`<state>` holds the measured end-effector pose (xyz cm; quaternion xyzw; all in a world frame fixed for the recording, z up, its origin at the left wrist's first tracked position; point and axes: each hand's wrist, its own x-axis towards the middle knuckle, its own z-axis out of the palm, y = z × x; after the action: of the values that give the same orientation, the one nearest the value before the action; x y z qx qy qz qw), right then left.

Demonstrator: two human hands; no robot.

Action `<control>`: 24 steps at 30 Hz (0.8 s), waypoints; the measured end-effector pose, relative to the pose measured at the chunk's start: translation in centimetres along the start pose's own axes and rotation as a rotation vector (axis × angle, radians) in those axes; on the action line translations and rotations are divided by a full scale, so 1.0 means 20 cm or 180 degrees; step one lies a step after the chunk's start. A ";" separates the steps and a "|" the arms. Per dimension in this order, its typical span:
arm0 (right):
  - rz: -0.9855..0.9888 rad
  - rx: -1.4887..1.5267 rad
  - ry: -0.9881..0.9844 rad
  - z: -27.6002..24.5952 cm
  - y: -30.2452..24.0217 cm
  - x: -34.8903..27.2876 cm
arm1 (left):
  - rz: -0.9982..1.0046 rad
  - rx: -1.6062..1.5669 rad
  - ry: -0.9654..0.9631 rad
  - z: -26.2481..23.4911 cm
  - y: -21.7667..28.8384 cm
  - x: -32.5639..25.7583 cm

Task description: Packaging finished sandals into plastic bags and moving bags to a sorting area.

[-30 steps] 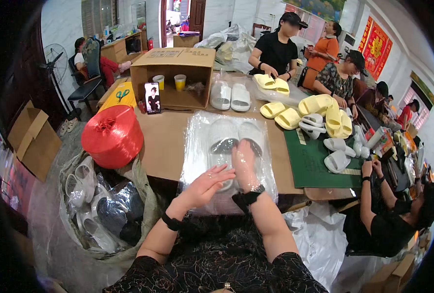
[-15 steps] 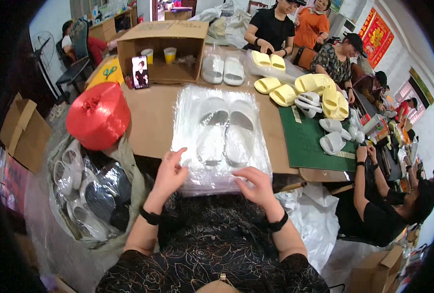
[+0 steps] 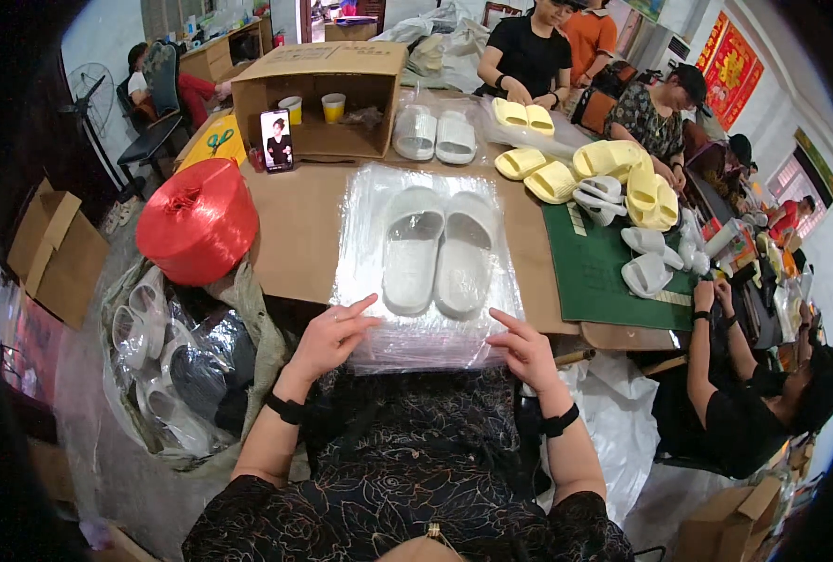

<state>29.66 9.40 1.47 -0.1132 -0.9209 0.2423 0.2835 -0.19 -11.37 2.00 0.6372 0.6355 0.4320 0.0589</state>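
A pair of pale grey slide sandals [image 3: 411, 258] lies side by side, toes away from me, on a stack of clear plastic bags [image 3: 360, 239]. Shiny film shows around the pair; whether they are fully inside the top bag I cannot tell. At the stack's near left corner, my left hand [image 3: 330, 339] is open, its index finger stretched over the film. My right hand [image 3: 527, 350] rests at the near right corner, also open with fingers extended toward the sandals. Neither hand grips anything. Both wrists wear black bands.
Beyond the stack are a cardboard box [image 3: 313, 64] with two cups, a propped phone [image 3: 277, 140] and white slides [image 3: 455, 137]. A red twine roll [image 3: 197, 222] sits left, above a sack of bagged slides [image 3: 178, 375]. Yellow slides [image 3: 550, 181] and a green mat [image 3: 593, 272] lie right, near co-workers.
My right hand has moved right, away from the film's near edge, and its fingers have straightened. My left hand's fingers have spread. The sandals now show more clearly through less clouded film.
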 end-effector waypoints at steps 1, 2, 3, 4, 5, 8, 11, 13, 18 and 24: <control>0.0172 0.0192 0.0108 -0.01 -0.02 0.01 | 0.0067 0.0083 -0.0049 0.01 -0.02 0.00; 0.0179 0.0199 0.0116 0.00 -0.01 0.00 | 0.0134 0.0163 -0.0098 0.01 -0.03 0.00; 0.0335 0.0338 0.0236 0.00 0.00 0.00 | 0.0214 0.0286 -0.0058 0.00 -0.02 0.00; 0.0492 0.0476 0.0354 0.01 0.01 -0.01 | 0.0208 0.0288 -0.0057 0.00 -0.04 0.00; 0.0661 0.0672 0.0480 0.01 0.01 -0.02 | 0.0238 0.0133 0.0102 0.01 -0.07 -0.01; 0.0688 0.0892 0.0866 0.03 0.05 -0.04 | -0.0081 -0.0455 0.0356 0.01 -0.07 -0.01; 0.1258 0.1121 0.0854 0.04 0.10 -0.07 | -0.0453 -0.1145 0.0601 0.05 -0.14 -0.04; 0.1459 0.1171 0.0891 0.05 0.11 -0.06 | -0.0453 -0.1446 0.0713 0.07 -0.15 -0.03; 0.1626 0.1380 0.1226 0.07 0.10 0.02 | -0.0922 -0.1512 0.1013 0.13 -0.15 0.02; 0.1820 0.0742 0.1469 0.11 0.16 0.11 | -0.0440 0.0120 0.1480 0.20 -0.16 0.17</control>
<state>26.93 12.11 -0.70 -0.3839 -0.7305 0.3828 0.4152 -0.67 -5.87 -0.80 0.4766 0.6819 0.5502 -0.0715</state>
